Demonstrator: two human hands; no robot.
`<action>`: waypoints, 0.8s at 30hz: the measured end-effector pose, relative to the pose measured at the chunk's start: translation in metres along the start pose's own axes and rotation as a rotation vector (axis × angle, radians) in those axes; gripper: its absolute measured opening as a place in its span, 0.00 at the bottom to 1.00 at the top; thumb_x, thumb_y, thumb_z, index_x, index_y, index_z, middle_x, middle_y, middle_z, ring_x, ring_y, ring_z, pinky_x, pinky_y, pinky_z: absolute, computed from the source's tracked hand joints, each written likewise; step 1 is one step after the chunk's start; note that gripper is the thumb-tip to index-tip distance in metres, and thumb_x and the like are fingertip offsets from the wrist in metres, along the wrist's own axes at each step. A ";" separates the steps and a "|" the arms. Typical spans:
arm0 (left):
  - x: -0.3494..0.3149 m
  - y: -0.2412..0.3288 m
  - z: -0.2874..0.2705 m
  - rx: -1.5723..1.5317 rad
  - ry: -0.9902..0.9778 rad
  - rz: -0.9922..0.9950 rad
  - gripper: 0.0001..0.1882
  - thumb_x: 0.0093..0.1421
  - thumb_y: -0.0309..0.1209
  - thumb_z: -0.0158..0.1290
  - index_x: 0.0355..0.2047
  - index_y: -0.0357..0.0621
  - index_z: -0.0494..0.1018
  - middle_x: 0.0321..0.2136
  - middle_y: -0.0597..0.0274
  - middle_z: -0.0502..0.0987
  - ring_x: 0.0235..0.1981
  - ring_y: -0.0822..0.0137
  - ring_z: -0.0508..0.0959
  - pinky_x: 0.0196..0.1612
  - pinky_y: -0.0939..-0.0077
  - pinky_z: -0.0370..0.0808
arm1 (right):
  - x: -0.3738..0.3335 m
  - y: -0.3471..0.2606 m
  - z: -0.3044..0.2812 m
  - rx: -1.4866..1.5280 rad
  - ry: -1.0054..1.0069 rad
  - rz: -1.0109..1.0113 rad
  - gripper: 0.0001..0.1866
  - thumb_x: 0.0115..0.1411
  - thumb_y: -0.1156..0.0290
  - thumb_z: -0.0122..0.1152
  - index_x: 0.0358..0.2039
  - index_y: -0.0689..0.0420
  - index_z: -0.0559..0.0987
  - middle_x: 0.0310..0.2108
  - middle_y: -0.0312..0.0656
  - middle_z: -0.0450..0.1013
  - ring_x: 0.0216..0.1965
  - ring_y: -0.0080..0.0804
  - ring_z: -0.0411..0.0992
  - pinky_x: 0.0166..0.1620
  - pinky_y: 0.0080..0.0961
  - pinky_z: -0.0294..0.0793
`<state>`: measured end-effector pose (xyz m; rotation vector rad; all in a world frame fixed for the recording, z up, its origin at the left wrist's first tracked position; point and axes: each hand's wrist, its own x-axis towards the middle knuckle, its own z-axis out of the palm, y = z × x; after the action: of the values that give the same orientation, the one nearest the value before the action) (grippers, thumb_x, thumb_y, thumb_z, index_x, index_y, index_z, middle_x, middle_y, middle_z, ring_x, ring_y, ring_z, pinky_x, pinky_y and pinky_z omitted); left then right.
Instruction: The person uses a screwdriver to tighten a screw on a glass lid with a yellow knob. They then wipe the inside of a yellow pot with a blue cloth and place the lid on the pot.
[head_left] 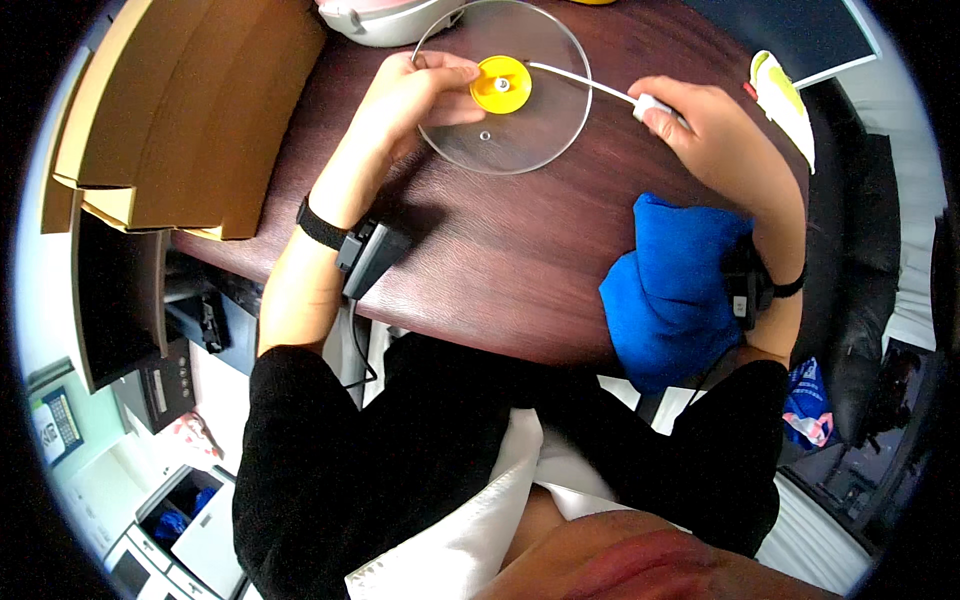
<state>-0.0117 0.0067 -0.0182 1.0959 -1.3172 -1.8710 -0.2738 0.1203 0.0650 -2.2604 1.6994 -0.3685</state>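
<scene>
Two-handed, gripped a clear lid (545, 135) between thumb and fingers of left hand (400, 95), beside its yellow knob (500, 100), and a white-handled tool (648, 105) in curled right hand (715, 130), risking a tool skid through sideways pressure.

The left hand (415, 95) is pinching between 11 and 12 o'clock, its fingers (455, 110) pointing toward 3; the right hand (708, 128) is clasping near 2, bending toward 10.

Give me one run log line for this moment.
left hand: holds clear lid by yellow knob | right hand: holds white tool, tip near knob, contact unclear | nearby: blue cloth on table
</scene>
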 end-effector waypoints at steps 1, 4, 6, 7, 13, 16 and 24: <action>0.001 -0.003 0.001 0.030 0.003 0.033 0.12 0.60 0.27 0.51 0.41 0.29 0.73 0.36 0.52 0.78 0.35 0.64 0.80 0.38 0.73 0.82 | -0.003 0.000 0.004 0.015 0.005 -0.003 0.11 0.62 0.66 0.53 0.39 0.60 0.75 0.29 0.53 0.74 0.32 0.47 0.73 0.36 0.38 0.71; 0.001 -0.004 0.002 0.114 0.021 0.108 0.12 0.60 0.28 0.53 0.40 0.30 0.73 0.36 0.54 0.78 0.33 0.66 0.80 0.36 0.75 0.81 | -0.009 -0.003 0.016 0.030 0.043 -0.055 0.11 0.61 0.65 0.53 0.38 0.59 0.76 0.30 0.53 0.74 0.33 0.52 0.74 0.36 0.42 0.72; 0.001 -0.003 0.001 0.162 0.016 0.100 0.12 0.60 0.29 0.53 0.40 0.30 0.73 0.36 0.54 0.78 0.33 0.66 0.80 0.36 0.75 0.81 | -0.010 -0.012 0.018 0.005 0.042 -0.061 0.11 0.59 0.66 0.54 0.39 0.58 0.75 0.33 0.51 0.75 0.35 0.51 0.74 0.37 0.40 0.73; 0.000 -0.002 0.001 0.186 0.013 0.096 0.12 0.60 0.29 0.53 0.40 0.30 0.73 0.36 0.55 0.78 0.33 0.66 0.79 0.36 0.75 0.81 | -0.011 -0.016 0.018 -0.034 0.063 -0.049 0.11 0.59 0.66 0.54 0.40 0.58 0.75 0.33 0.51 0.75 0.35 0.51 0.74 0.37 0.40 0.73; -0.004 0.003 0.003 0.275 0.054 0.165 0.12 0.60 0.29 0.53 0.39 0.30 0.73 0.36 0.55 0.77 0.34 0.67 0.79 0.35 0.76 0.80 | -0.012 -0.023 0.027 0.002 0.090 0.024 0.12 0.59 0.68 0.54 0.42 0.59 0.74 0.33 0.53 0.75 0.35 0.53 0.74 0.37 0.41 0.73; -0.003 0.002 0.002 0.297 0.039 0.225 0.12 0.60 0.29 0.53 0.39 0.31 0.74 0.35 0.55 0.78 0.34 0.68 0.79 0.36 0.77 0.80 | -0.015 -0.022 0.035 0.138 0.039 0.068 0.11 0.61 0.69 0.52 0.42 0.60 0.74 0.32 0.55 0.74 0.34 0.54 0.74 0.37 0.41 0.72; 0.001 -0.002 0.001 0.371 0.044 0.231 0.12 0.60 0.28 0.53 0.40 0.32 0.74 0.34 0.56 0.79 0.35 0.69 0.79 0.36 0.78 0.79 | -0.020 -0.023 0.042 0.239 0.056 0.117 0.11 0.62 0.70 0.51 0.43 0.60 0.73 0.28 0.54 0.74 0.31 0.51 0.74 0.34 0.37 0.71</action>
<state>-0.0126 0.0070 -0.0196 1.1012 -1.7309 -1.4626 -0.2429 0.1490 0.0340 -1.9893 1.7047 -0.5799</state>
